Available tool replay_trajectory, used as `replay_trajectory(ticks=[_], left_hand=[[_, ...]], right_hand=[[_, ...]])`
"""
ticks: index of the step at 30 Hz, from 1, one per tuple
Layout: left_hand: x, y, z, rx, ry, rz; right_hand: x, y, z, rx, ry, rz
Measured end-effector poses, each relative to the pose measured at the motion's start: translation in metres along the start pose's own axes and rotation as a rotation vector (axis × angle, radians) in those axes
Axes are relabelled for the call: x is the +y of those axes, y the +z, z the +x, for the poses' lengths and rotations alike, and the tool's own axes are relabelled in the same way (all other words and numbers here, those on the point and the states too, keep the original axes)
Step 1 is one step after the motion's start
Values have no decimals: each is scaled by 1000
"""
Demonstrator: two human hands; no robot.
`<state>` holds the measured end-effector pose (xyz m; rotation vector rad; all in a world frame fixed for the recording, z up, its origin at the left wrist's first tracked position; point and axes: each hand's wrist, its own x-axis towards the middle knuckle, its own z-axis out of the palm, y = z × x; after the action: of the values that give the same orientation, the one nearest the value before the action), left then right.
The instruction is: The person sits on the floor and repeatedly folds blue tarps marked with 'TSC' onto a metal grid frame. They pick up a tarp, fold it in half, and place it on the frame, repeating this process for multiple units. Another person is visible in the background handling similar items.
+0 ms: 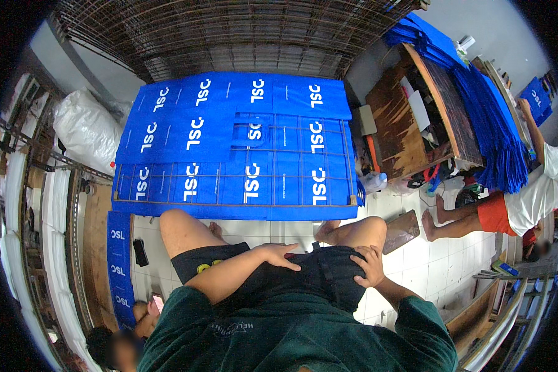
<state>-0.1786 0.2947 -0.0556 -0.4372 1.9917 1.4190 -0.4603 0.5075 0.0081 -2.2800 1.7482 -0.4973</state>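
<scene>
My left hand (279,255) lies over my lap on the black shorts (211,266), thumb and fingers stretched out and holding nothing. On the right side of my lap, my right hand (369,265) rests with spread fingers against dark cloth beside a black strap (319,263). Both hands are apart from the blue sheets (177,133) with white print, which lie in front of my knees. Over the nearer sheets sits a thin wire frame (291,204). Part of it is hidden beneath the upper sheets, and a square cut-out (249,133) shows at the middle.
Wire racks (242,31) stand stacked behind the sheets. A wooden cabinet (440,105) with hanging blue bags (490,118) is at right, where a person (533,192) reaches out. Another person (124,347) sits lower left. A phone (141,253) and wooden board (401,232) lie on the floor.
</scene>
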Motion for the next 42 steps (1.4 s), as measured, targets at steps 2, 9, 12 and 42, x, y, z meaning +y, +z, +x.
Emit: replay_trajectory(ticks=[2,9,12,42], left_hand=[[-8,1,7,101,-65,108],[-14,-1,4,173,-48,120],[-9,-2,0,156,-68,131],[-55,18,-24,265,-66,-138]], right_hand=[[1,0,-1,-34,24,20],[1,1,-1,-32,25,37],[1,3,-2,-21,23,42],[8,0,-23,2,51,23]])
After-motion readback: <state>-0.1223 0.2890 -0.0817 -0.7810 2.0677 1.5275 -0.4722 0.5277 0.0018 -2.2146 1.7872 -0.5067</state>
